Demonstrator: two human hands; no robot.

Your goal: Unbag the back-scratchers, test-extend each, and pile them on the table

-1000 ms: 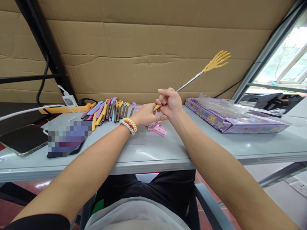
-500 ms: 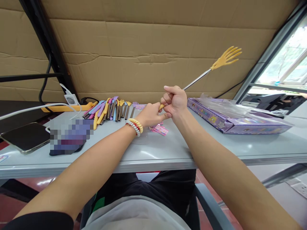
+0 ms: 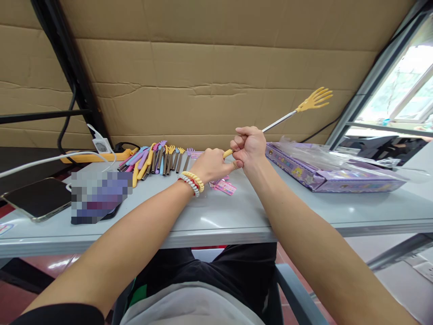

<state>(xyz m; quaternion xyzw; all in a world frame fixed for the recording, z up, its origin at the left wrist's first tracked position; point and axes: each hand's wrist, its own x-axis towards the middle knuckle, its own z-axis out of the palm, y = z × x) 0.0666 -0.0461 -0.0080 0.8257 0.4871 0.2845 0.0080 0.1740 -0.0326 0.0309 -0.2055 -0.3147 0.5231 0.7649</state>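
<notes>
A yellow hand-shaped back scratcher [image 3: 314, 100] with a shiny metal rod [image 3: 279, 121] slants up to the right above the table. My right hand [image 3: 249, 146] is closed around it near the lower part of the rod. The yellow handle [image 3: 228, 153] pokes out to the left of that fist. My left hand [image 3: 214, 166] is closed at the handle's end, its thumb reaching toward the right hand; most of its fingertips are hidden. Small pink printed cards [image 3: 226, 187] lie on the table just below the hands.
Several more back scratchers [image 3: 162, 160] in mixed colours are piled at the left. A phone [image 3: 37, 198] and a blurred-out item [image 3: 101, 196] lie nearer the left edge. At right sits a purple printed box [image 3: 358, 179] with clear plastic on it. Cardboard [image 3: 216, 81] stands behind the table.
The scratcher's yellow claw end has dipped and come slightly left, so the rod slants less steeply. Both hands keep nearly the same place. The whole view has shifted a little.
</notes>
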